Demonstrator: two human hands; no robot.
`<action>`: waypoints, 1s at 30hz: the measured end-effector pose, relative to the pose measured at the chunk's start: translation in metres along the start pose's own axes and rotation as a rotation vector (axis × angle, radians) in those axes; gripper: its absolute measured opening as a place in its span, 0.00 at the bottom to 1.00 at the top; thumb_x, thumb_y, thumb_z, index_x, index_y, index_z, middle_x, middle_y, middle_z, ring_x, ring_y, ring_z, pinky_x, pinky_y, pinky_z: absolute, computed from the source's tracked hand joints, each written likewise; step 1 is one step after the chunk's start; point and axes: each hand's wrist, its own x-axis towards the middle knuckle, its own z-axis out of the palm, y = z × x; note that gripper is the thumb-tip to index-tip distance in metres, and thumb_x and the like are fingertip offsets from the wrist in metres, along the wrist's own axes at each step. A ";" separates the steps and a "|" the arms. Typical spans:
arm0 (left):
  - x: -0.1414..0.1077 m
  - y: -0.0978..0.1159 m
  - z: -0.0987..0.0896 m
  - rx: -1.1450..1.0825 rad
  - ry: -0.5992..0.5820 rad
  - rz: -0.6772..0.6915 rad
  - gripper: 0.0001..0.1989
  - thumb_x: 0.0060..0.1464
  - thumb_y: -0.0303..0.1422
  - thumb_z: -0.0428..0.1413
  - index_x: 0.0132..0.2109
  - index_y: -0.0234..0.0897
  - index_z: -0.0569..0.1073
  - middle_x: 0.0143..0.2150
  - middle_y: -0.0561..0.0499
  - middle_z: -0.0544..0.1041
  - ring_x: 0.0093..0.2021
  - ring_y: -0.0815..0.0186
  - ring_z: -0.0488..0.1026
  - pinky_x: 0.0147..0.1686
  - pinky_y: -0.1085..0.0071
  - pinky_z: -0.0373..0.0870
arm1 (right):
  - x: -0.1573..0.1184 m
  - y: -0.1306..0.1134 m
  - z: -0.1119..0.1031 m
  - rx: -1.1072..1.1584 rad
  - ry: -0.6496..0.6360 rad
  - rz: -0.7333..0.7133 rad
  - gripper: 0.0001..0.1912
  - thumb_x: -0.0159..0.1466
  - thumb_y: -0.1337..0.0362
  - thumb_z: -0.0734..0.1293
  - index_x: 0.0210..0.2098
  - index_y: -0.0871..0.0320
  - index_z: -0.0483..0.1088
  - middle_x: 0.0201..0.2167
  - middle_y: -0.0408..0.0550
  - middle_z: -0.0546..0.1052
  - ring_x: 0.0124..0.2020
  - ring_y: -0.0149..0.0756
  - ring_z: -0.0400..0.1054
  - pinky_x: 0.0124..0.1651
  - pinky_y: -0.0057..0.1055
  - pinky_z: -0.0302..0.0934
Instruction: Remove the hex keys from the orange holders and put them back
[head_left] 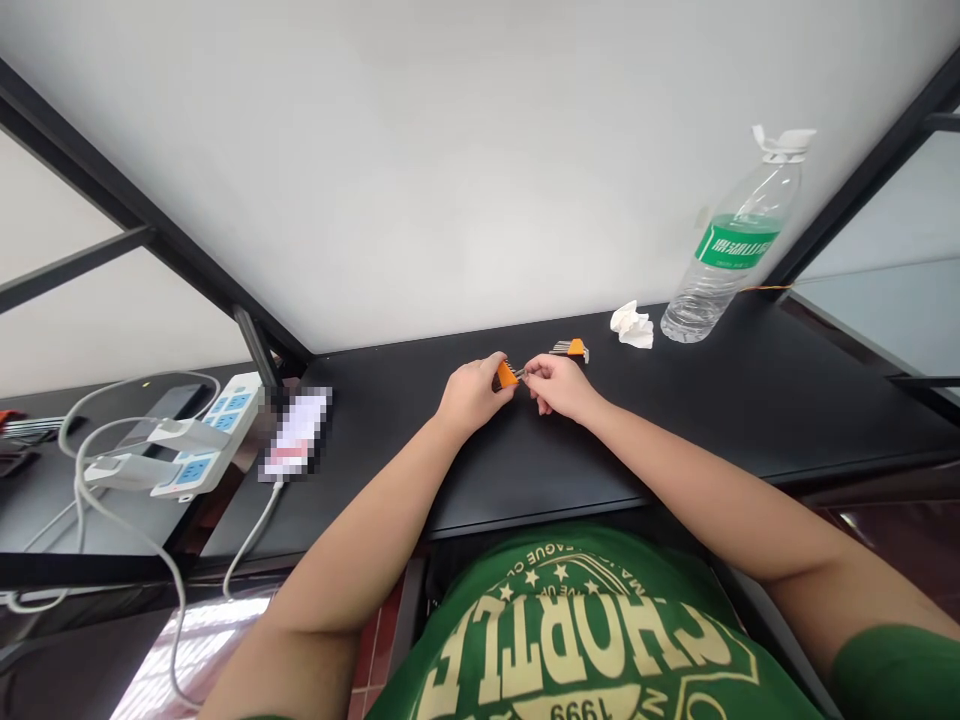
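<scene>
While the two hands meet above a black tabletop (pixel 697 420), the left hand (pixel 472 395) clenches a small orange hex key holder (pixel 505 376), its thin metal keys pointing toward the right hand (pixel 561 388). The right fingertips (pixel 534 372) touch those keys, though whether they pinch one is too small to tell. Just beyond the grip lies a second orange hex key set (pixel 571 349). Farther right sit a crumpled tissue (pixel 631 325) and a water bottle (pixel 724 270); to the left, a pixelated phone (pixel 296 433) and a white power strip (pixel 225 415), below a pale wall (pixel 450 150).
</scene>
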 end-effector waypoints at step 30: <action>-0.001 0.000 0.004 0.121 0.004 0.139 0.24 0.61 0.36 0.61 0.63 0.36 0.71 0.48 0.41 0.81 0.48 0.51 0.79 0.51 0.57 0.70 | 0.007 -0.004 -0.026 -0.127 -0.059 -0.027 0.13 0.59 0.69 0.66 0.44 0.56 0.71 0.29 0.42 0.76 0.25 0.29 0.70 0.29 0.25 0.63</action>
